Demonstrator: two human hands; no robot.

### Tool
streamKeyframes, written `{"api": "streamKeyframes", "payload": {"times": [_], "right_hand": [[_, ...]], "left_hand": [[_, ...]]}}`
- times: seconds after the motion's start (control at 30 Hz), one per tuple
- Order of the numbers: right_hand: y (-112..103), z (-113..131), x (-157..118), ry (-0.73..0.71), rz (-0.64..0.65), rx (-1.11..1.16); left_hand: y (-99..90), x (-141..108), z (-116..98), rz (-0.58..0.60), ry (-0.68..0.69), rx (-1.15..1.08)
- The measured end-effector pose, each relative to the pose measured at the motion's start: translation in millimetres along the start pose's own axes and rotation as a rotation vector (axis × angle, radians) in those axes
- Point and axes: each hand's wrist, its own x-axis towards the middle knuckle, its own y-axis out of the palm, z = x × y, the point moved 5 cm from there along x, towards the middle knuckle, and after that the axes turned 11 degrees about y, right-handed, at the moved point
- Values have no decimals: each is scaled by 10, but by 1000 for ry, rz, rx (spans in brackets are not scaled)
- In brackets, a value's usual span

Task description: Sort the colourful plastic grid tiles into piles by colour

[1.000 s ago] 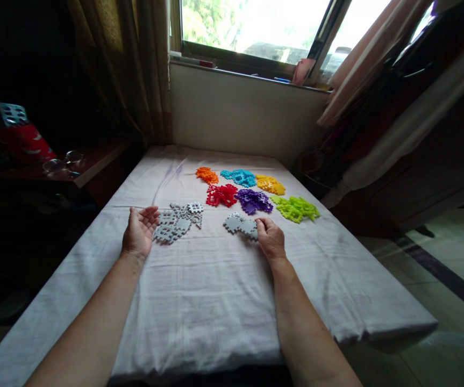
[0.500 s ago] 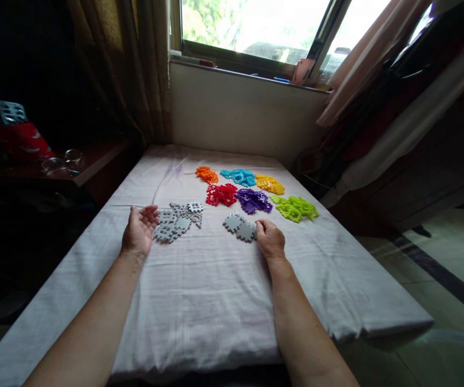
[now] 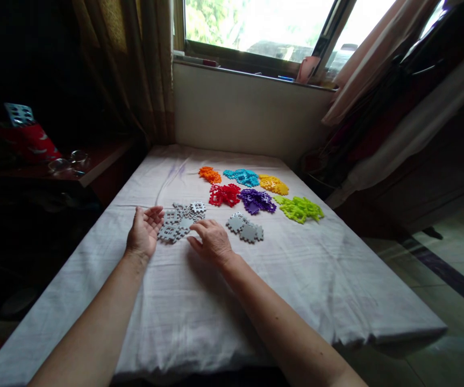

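Observation:
Flat grey building tiles with notched edges, some with window-like grids, lie in a loose pile (image 3: 173, 219) in front of me. At the pile's left edge rests my left hand (image 3: 145, 231), palm turned inward, fingers spread and holding nothing. My right hand (image 3: 211, 240) hovers at the pile's right side, thumb and fingers apart, with nothing seen between them. Just right of that hand is a smaller group of solid grey tiles (image 3: 251, 232), overlapping one another on the cloth.
Behind lie piles of orange (image 3: 209, 174), blue (image 3: 242, 177), yellow (image 3: 274, 184), red (image 3: 223, 194), purple (image 3: 257, 201) and lime green tiles (image 3: 299, 209). A white cloth (image 3: 223, 306) covers the table. Eyeglasses (image 3: 70, 161) sit on a side desk at left.
My right hand has let go of a grey tile at the smaller group and moved left to the larger grey pile. My left hand has stayed beside that pile.

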Motion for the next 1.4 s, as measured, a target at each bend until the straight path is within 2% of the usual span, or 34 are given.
{"api": "streamKeyframes", "payload": {"times": [0.1, 0.2, 0.6, 0.7, 0.77, 0.87, 0.97, 1.07, 1.2, 1.33, 1.4], "right_hand": [[144, 217, 110, -53, 46, -14], [269, 310, 183, -60, 64, -32], [339, 312, 156, 48, 54, 52], [280, 243, 151, 59, 13, 111], [165, 99, 142, 84, -60, 180], [-28, -242, 115, 183, -161, 293], [-86, -540, 68, 303, -114, 432], [-80, -648, 2, 326, -58, 509], [-243, -839, -55, 353, -182, 458], [-538, -1389, -140, 533, -366, 338], [-628, -1688, -225, 647, -404, 252]], "left_hand": [[-6, 2, 9, 9, -5, 3], [-3, 0, 16, 19, -10, 3], [64, -85, -16, 22, -62, -13], [61, -90, -23, 10, -73, -16], [52, -80, -19, 1, -67, -19], [44, -58, 0, 13, -51, -17], [47, -47, 14, 54, -28, 4], [40, -49, 22, 77, -16, 20], [28, -43, 28, 107, 5, 42], [30, -30, 40, 121, 22, 54], [37, -35, 48, 112, 24, 51]]}}
